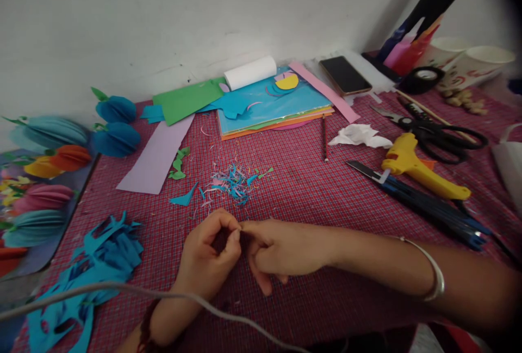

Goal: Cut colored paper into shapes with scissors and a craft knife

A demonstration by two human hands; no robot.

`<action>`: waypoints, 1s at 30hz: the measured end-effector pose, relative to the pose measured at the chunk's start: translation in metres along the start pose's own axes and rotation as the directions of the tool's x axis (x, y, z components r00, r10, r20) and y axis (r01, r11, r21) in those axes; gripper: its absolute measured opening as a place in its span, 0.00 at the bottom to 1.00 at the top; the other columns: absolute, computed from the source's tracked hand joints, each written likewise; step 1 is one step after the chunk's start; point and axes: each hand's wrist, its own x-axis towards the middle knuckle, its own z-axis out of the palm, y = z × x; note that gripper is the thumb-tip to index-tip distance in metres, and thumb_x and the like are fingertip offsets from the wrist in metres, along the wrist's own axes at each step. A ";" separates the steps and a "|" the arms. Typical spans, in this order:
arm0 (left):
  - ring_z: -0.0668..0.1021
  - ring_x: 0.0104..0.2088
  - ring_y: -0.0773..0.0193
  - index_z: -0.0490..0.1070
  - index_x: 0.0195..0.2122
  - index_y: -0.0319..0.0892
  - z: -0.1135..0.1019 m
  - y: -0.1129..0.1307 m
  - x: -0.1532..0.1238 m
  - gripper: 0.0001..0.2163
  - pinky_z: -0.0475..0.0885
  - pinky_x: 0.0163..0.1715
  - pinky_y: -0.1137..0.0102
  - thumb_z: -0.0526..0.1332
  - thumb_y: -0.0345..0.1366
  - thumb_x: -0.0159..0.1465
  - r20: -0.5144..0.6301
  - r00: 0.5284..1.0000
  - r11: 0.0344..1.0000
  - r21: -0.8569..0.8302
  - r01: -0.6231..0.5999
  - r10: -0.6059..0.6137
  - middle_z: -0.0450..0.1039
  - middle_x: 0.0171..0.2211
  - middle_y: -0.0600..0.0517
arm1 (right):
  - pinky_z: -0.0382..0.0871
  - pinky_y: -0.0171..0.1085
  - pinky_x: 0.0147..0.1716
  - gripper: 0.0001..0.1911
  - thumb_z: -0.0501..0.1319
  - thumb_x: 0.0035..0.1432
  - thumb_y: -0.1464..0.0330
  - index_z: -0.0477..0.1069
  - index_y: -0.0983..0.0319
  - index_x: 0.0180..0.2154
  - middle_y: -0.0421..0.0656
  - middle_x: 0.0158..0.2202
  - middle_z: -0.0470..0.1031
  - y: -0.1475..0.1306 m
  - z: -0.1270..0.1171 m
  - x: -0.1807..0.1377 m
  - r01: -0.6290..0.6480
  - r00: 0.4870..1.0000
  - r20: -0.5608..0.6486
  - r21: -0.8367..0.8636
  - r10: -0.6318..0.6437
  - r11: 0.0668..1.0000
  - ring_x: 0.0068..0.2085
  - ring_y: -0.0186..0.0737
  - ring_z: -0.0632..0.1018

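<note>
Find a red checked cloth (163, 233) beneath all items listed, spreading on every side of the scrap pile (234, 180), taken as reference. Note beyond the pile a stack of coloured sheets (285, 106) with blue uppermost. Note left of the pile, closer to the body, a tangled heap of blue offcuts (110, 258); left and slightly beyond, a lilac strip (153, 158). Record right of the pile a blue cutter (432, 209) with blade end turned roughly pileward, and just past that tool a yellow glue gun (428, 175).

Find the right hand (285, 249) on the near side of the pile and a little rightward, with forefinger pointing left and other fingers loosely bent. Find the left hand (204, 260) on the same near side, slightly leftward, with thumb and forefinger curved into a ring, tips pressed together and meeting the right forefinger. Cannot tell of any small piece pinched there.

Place the pile just past both hands, away from the body, touching neither; judge the left hand nearer. Judge that outward direction the governing relation for any reach, with no clear long axis among the loose shreds. Note left of the pile a pointed blue sliver (184, 198), with long axis slanting outward and rightward, past the left hand and apart from it
</note>
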 end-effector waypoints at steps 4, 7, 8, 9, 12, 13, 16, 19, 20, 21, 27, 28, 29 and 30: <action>0.71 0.25 0.69 0.66 0.26 0.42 0.000 0.001 0.002 0.04 0.67 0.24 0.75 0.55 0.29 0.58 -0.014 0.999 0.999 -0.034 0.031 -0.032 0.67 0.24 0.55 | 0.64 0.27 0.18 0.24 0.50 0.51 0.78 0.56 0.67 0.52 0.32 0.22 0.68 0.000 -0.001 0.000 -0.001 1.000 0.021 0.032 0.000 1.000 0.19 0.28 0.67; 0.71 0.25 0.69 0.67 0.26 0.42 -0.002 0.001 0.002 0.04 0.67 0.24 0.75 0.56 0.29 0.58 -0.040 0.998 0.996 -0.071 0.045 -0.048 0.67 0.24 0.55 | 0.63 0.28 0.18 0.27 0.50 0.52 0.78 0.55 0.68 0.55 0.32 0.22 0.68 -0.001 -0.002 -0.001 0.005 0.999 0.031 0.058 -0.007 0.998 0.19 0.28 0.67; 0.70 0.25 0.70 0.67 0.26 0.42 -0.002 0.000 0.001 0.04 0.66 0.24 0.75 0.57 0.30 0.58 -0.044 0.997 0.994 -0.094 0.058 -0.062 0.67 0.23 0.55 | 0.63 0.28 0.18 0.27 0.50 0.52 0.78 0.54 0.68 0.55 0.32 0.22 0.68 0.000 -0.002 -0.001 -0.001 0.999 0.036 0.064 -0.001 0.998 0.19 0.28 0.67; 0.70 0.24 0.70 0.67 0.26 0.41 -0.002 -0.002 0.001 0.04 0.66 0.23 0.75 0.57 0.31 0.58 -0.042 0.995 0.989 -0.125 0.080 -0.086 0.67 0.23 0.55 | 0.63 0.28 0.19 0.27 0.50 0.52 0.78 0.55 0.68 0.56 0.32 0.22 0.68 0.000 -0.001 -0.001 -0.009 0.999 0.036 0.064 0.007 0.998 0.19 0.28 0.67; 0.68 0.24 0.70 0.69 0.26 0.41 -0.002 -0.006 -0.001 0.05 0.64 0.23 0.75 0.59 0.34 0.59 -0.009 0.979 0.938 -0.289 0.193 -0.204 0.66 0.22 0.56 | 0.63 0.29 0.22 0.25 0.50 0.54 0.78 0.60 0.65 0.54 0.35 0.24 0.71 0.002 0.000 -0.001 0.029 0.985 -0.172 0.009 -0.027 1.000 0.22 0.29 0.69; 0.68 0.24 0.70 0.69 0.27 0.41 -0.001 -0.007 -0.001 0.06 0.64 0.23 0.75 0.59 0.35 0.60 0.008 0.968 0.902 -0.361 0.236 -0.250 0.66 0.22 0.56 | 0.64 0.30 0.24 0.22 0.50 0.55 0.78 0.63 0.64 0.52 0.36 0.27 0.72 0.003 0.000 -0.001 0.069 0.950 -0.304 -0.029 -0.074 0.997 0.25 0.29 0.70; 0.66 0.22 0.71 0.68 0.24 0.41 0.003 -0.005 0.001 0.08 0.63 0.23 0.74 0.61 0.37 0.58 0.086 0.934 0.755 -0.564 0.334 -0.348 0.64 0.19 0.56 | 0.66 0.32 0.34 0.13 0.54 0.56 0.77 0.71 0.62 0.42 0.39 0.34 0.74 0.002 0.000 0.000 0.196 0.768 -0.590 -0.156 -0.250 0.968 0.34 0.32 0.73; 0.64 0.20 0.72 0.67 0.22 0.41 0.005 -0.001 0.003 0.10 0.61 0.22 0.74 0.63 0.39 0.56 0.192 0.907 0.615 -0.680 0.398 -0.375 0.62 0.17 0.57 | 0.65 0.32 0.34 0.07 0.57 0.55 0.76 0.72 0.62 0.34 0.38 0.33 0.74 -0.001 0.000 0.000 0.270 0.721 -0.613 -0.181 -0.324 0.946 0.34 0.31 0.73; 0.64 0.20 0.72 0.67 0.22 0.41 0.005 0.000 0.003 0.11 0.60 0.22 0.74 0.63 0.39 0.56 0.223 0.900 0.582 -0.699 0.416 -0.375 0.61 0.17 0.57 | 0.65 0.32 0.33 0.06 0.58 0.55 0.75 0.72 0.62 0.33 0.38 0.31 0.73 -0.001 0.001 0.000 0.279 0.725 -0.608 -0.172 -0.324 0.945 0.33 0.31 0.72; 0.63 0.19 0.72 0.67 0.22 0.41 0.005 0.001 0.003 0.11 0.60 0.22 0.74 0.63 0.40 0.56 0.251 0.892 0.557 -0.709 0.433 -0.375 0.61 0.17 0.57 | 0.65 0.32 0.32 0.05 0.59 0.55 0.75 0.72 0.62 0.33 0.37 0.31 0.73 -0.002 0.001 0.000 0.282 0.732 -0.601 -0.162 -0.321 0.946 0.32 0.31 0.72; 0.64 0.20 0.72 0.67 0.22 0.41 0.004 0.001 0.002 0.11 0.60 0.21 0.73 0.64 0.41 0.55 0.280 0.880 0.528 -0.716 0.458 -0.384 0.61 0.17 0.57 | 0.65 0.32 0.31 0.04 0.60 0.55 0.74 0.73 0.61 0.32 0.37 0.30 0.73 0.001 0.001 0.002 0.297 0.722 -0.585 -0.221 -0.370 0.929 0.31 0.31 0.71; 0.63 0.20 0.72 0.67 0.22 0.41 0.005 0.001 0.002 0.10 0.60 0.21 0.73 0.64 0.40 0.54 0.266 0.882 0.536 -0.713 0.452 -0.390 0.62 0.17 0.57 | 0.65 0.32 0.32 0.05 0.59 0.55 0.75 0.73 0.61 0.32 0.37 0.30 0.73 0.001 0.001 0.003 0.293 0.715 -0.582 -0.252 -0.387 0.922 0.30 0.31 0.71; 0.63 0.20 0.72 0.68 0.22 0.41 0.005 0.001 0.002 0.10 0.59 0.21 0.73 0.64 0.40 0.54 0.251 0.884 0.544 -0.711 0.446 -0.395 0.62 0.17 0.57 | 0.65 0.32 0.32 0.05 0.59 0.55 0.75 0.73 0.61 0.32 0.37 0.30 0.73 0.002 0.001 0.003 0.290 0.711 -0.576 -0.283 -0.404 0.914 0.31 0.31 0.71; 0.63 0.20 0.72 0.68 0.22 0.41 0.005 0.001 0.002 0.10 0.59 0.21 0.74 0.64 0.40 0.54 0.241 0.884 0.550 -0.708 0.442 -0.400 0.62 0.18 0.57 | 0.64 0.32 0.32 0.05 0.59 0.56 0.75 0.73 0.61 0.32 0.37 0.30 0.73 0.003 0.000 0.003 0.286 0.709 -0.568 -0.311 -0.419 0.906 0.31 0.31 0.71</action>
